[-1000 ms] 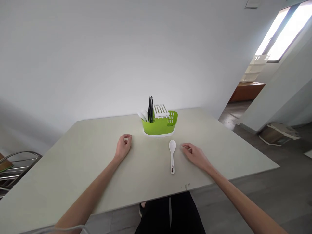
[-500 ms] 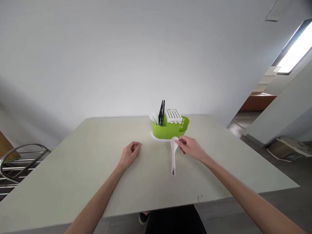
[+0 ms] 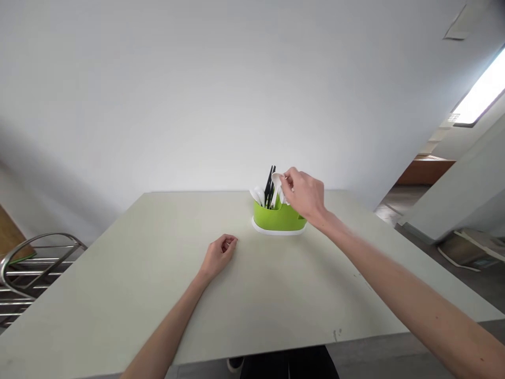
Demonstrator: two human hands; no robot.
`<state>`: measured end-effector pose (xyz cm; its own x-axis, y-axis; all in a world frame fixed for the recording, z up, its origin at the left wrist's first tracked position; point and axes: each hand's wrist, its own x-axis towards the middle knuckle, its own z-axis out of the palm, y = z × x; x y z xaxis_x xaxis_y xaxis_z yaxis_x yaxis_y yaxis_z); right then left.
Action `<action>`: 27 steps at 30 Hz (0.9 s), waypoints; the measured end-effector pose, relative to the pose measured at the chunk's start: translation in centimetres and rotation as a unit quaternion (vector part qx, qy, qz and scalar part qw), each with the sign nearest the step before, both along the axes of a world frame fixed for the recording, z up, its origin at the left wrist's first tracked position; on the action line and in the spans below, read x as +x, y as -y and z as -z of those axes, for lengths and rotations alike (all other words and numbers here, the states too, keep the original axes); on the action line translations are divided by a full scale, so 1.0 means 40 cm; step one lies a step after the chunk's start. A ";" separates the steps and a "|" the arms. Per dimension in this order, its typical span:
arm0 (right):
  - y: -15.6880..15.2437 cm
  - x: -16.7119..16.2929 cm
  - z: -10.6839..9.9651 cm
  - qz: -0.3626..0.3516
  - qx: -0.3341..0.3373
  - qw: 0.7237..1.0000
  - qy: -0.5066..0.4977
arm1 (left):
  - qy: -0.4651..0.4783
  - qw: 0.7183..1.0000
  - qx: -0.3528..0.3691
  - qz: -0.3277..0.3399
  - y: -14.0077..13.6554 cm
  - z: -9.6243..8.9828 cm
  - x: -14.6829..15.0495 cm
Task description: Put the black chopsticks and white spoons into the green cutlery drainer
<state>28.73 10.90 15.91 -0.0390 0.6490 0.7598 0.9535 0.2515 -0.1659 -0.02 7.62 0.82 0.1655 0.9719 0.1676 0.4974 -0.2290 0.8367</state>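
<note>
White spoon (image 3: 276, 181) pinched in right hand (image 3: 303, 193), over green caddy (image 3: 278, 218)

looks to us like a plain home dining spot, big pale table (image 3: 118, 295) against a bare white wall (image 3: 177, 95), green cutlery caddy (image 3: 279, 217) with spoons and chopsticks, metal chair frame (image 3: 27, 258) beside us, wood-look floor (image 3: 469, 273), wooden bench (image 3: 426, 169) in the next room

The white plastic spoon (image 3: 277, 184) stands nearly upright, bowl up, pinched in the right hand (image 3: 303, 195), its handle down inside the green cutlery caddy (image 3: 276, 217) on the table's far side.
</note>
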 end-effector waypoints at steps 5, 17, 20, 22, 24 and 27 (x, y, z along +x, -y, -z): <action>-0.004 -0.037 0.056 -0.035 0.020 0.992 0.120 | -0.004 1.000 -0.001 0.001 -0.004 0.001 -0.001; -0.029 -0.049 0.134 -0.081 0.002 0.985 0.150 | -0.018 1.000 -0.002 0.004 -0.003 -0.007 0.000; -0.030 -0.053 0.139 -0.083 -0.003 0.985 0.151 | -0.027 1.000 -0.004 0.003 -0.005 -0.006 -0.001; -0.025 -0.051 0.142 -0.090 -0.010 0.985 0.148 | -0.032 0.999 -0.003 0.003 -0.006 -0.006 -0.001; -0.014 -0.040 0.142 -0.108 -0.010 0.983 0.145 | -0.033 0.999 0.000 0.004 -0.006 -0.007 -0.002; 0.008 -0.010 0.138 -0.126 0.007 0.984 0.126 | -0.037 0.999 0.000 0.003 -0.006 -0.010 -0.001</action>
